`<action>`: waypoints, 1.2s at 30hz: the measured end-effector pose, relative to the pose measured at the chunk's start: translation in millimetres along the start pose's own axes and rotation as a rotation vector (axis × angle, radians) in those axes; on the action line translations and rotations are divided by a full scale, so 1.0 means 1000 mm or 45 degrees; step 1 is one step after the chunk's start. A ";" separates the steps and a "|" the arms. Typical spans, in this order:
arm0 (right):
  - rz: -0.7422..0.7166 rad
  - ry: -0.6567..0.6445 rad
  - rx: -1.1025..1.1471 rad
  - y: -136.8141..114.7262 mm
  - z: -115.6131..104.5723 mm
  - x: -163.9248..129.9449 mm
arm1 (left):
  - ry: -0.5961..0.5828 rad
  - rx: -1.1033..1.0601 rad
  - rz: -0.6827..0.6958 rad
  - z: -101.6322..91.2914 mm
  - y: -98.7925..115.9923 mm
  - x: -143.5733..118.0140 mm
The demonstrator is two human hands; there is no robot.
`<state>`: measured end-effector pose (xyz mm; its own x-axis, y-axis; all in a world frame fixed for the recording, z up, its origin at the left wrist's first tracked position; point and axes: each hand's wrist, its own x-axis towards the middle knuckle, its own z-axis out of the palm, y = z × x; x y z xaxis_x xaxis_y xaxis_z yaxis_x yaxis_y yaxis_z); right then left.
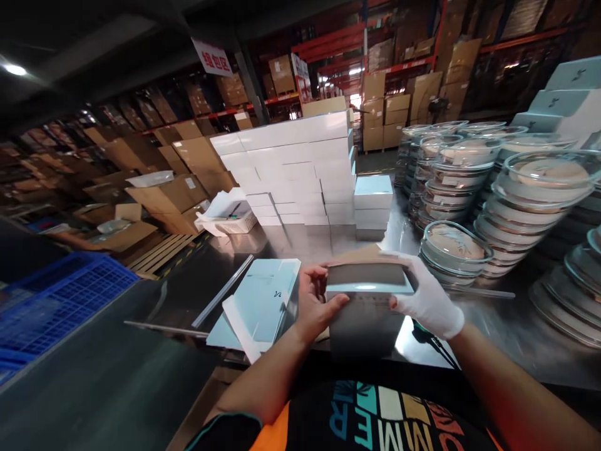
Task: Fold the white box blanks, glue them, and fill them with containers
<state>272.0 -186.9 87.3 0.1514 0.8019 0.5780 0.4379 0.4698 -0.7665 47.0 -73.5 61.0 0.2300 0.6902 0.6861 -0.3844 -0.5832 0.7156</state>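
Box (366, 294), pale blue-grey card with a dark panel on top, held at the near edge of the table (154, 300), just off its brushed metal top. Left hand (315, 304), bare, and right hand (425, 299), in a white glove, each curl closed round one end. Flat boxes (260, 300) of the same card, bearing a small dark mark too small to read, lie just left. Stacked white boxes (300, 169) fill the far edge; round lidded glass dishes (530, 188) crowd the right. Blue plastic crate (51, 300) at left. Warehouse racking holds brown cartons (188, 156); a red-lettered sign (212, 57) hangs above.
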 end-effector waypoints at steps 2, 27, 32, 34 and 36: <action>-0.197 -0.068 -0.100 0.004 -0.005 -0.008 | -0.046 -0.022 0.074 -0.004 0.002 0.005; 0.120 0.296 -1.186 0.062 -0.122 -0.003 | 0.138 0.407 -0.064 -0.041 0.061 0.072; 0.223 0.412 -1.167 0.110 -0.145 -0.017 | 0.092 -0.573 -1.005 0.011 -0.012 0.041; 0.168 0.480 -1.118 0.108 -0.135 -0.016 | -0.095 -0.783 -1.225 0.053 -0.035 0.021; 0.109 0.547 -1.043 0.099 -0.125 -0.013 | -0.205 -0.963 -1.326 0.095 -0.053 0.009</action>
<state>423.8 -196.8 38.9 0.4554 0.5395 0.7082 0.8748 -0.1233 -0.4686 154.0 -77.1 41.6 0.8082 0.5805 -0.0994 -0.3552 0.6150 0.7040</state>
